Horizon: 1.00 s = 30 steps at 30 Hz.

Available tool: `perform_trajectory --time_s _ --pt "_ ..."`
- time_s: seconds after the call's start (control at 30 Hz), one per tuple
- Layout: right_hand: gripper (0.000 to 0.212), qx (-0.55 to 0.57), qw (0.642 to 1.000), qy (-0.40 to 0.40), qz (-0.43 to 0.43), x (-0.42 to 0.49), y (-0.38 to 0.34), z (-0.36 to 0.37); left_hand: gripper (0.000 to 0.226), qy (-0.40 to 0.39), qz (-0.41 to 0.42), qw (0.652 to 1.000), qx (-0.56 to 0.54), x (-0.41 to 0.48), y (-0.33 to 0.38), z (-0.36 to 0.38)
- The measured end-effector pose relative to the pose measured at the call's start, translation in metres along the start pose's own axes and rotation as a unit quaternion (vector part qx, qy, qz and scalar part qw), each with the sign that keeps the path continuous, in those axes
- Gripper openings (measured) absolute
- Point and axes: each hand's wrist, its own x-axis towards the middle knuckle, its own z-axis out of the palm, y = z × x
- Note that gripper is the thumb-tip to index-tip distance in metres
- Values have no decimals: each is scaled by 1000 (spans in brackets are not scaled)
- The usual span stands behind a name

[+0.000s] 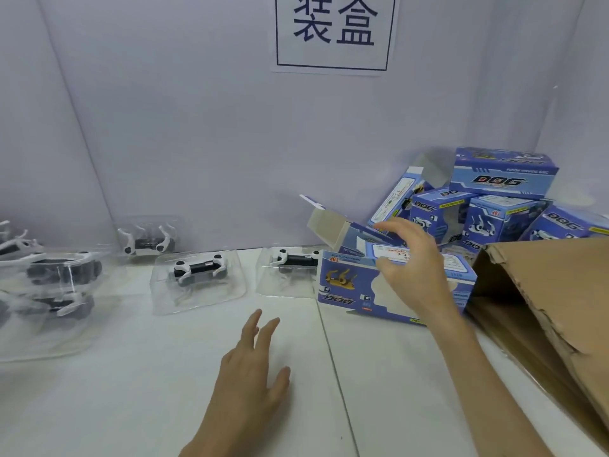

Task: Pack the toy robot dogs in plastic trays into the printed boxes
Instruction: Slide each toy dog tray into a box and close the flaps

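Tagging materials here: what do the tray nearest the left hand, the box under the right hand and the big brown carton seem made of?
Tray: thin clear plastic, glossy; the dog shows through it. Box: likely paperboard, smooth; flat blue printed faces, crisp edges. Carton: brown cardboard, probably corrugated, matt; ragged torn edge.
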Motion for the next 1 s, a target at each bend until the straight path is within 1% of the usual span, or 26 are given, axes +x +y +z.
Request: perform_trajectory --time_s 0.03,0.07,0.1,0.13,0.17,0.23,0.3,0.43,0.5,0.57,0.6,0.67,0.7,0.77,0.8,0.87,0.9,0.93,1.0 --pt "62 -114 990 -81 -3 11 4 2 70 -4 -1 1000 2 0 0 0" --pt "80 -208 965 -156 12 21 8 3 69 -8 -2 1000 0 -1 0 0" --pt "95 -266 939 -217 32 31 12 5 69 -10 -3 1000 -1 -1 -1 0" --pt "106 -292 919 -262 50 39 16 6 69 -11 -4 1000 -2 -1 -2 -1" --pt "111 -299 906 -293 62 46 20 8 68 -11 -6 1000 -3 -1 -3 -1" --pt "109 -286 890 -348 67 57 27 7 66 -4 -9 1000 -13 -1 -4 -2" --pt "98 -261 875 -404 57 62 29 4 62 20 -1 999 -33 -2 -3 -2" --pt "82 -183 885 -427 21 66 15 -6 57 72 17 995 -63 -2 -3 -4" --pt "72 -79 909 -408 17 64 -1 -10 61 90 19 992 -84 -3 -3 -3" --pt "68 87 938 -335 4 58 -17 -10 69 115 8 986 -122 -5 0 -7" --pt "65 174 939 -296 2 54 -24 -8 74 136 -2 980 -147 -6 2 -10" --pt "52 323 917 -233 12 43 -33 3 78 185 -16 962 -199 -7 6 -15" --pt "47 370 907 -198 28 36 -35 13 77 217 -17 951 -220 -8 8 -18" --pt "45 408 901 -131 66 17 -34 37 85 269 -26 930 -249 -9 10 -23" --pt "45 419 897 -108 87 7 -32 50 95 285 -44 924 -252 -8 10 -26" --pt "40 448 883 -80 118 -11 -27 72 116 323 -91 912 -235 -5 9 -31" --pt "39 457 878 -66 123 -18 -26 80 122 344 -100 907 -224 -5 8 -34" --pt "41 454 881 -53 121 -24 -26 87 125 364 -95 902 -211 -4 7 -37" --pt "51 405 907 -39 106 -34 -29 96 125 382 -75 904 -177 -3 5 -40"
